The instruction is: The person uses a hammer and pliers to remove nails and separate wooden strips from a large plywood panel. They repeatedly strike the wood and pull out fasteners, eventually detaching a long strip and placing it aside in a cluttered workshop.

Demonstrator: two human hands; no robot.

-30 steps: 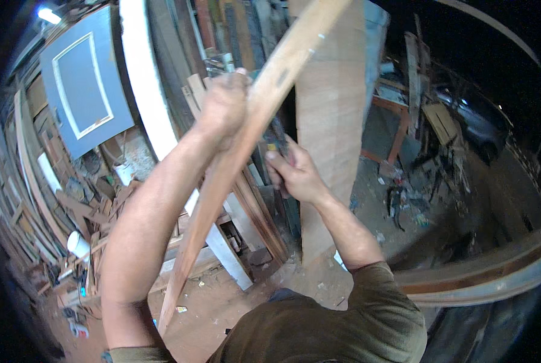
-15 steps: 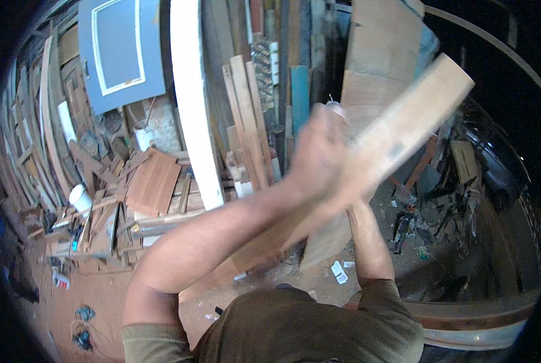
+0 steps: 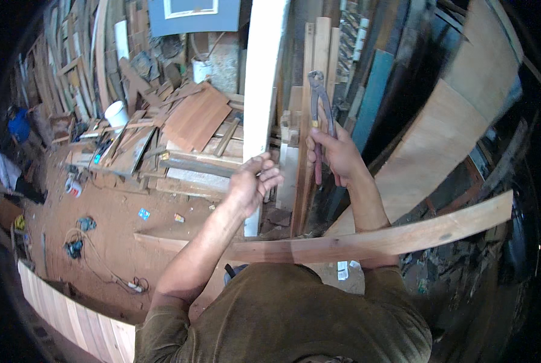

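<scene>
My right hand is wrapped round the handles of a pair of pincers, whose dark jaws point up and away from me. To its left my left hand is raised with the fingers curled in and the thumb near the index finger; whatever it may hold is too small to make out. A long wooden plank lies crosswise close to my chest. It passes over my right arm near the elbow and beneath my left forearm, with neither hand gripping it.
A white post stands ahead, with upright boards beside it and a large plywood sheet leaning at right. Scrap wood is piled at left. A corded power tool lies on the dirt floor; a person is at far left.
The plank, earlier raised diagonally at my hands, is now down across my arms near my chest. My hands have come apart, and the pincers show clearly. The view has swung left.
</scene>
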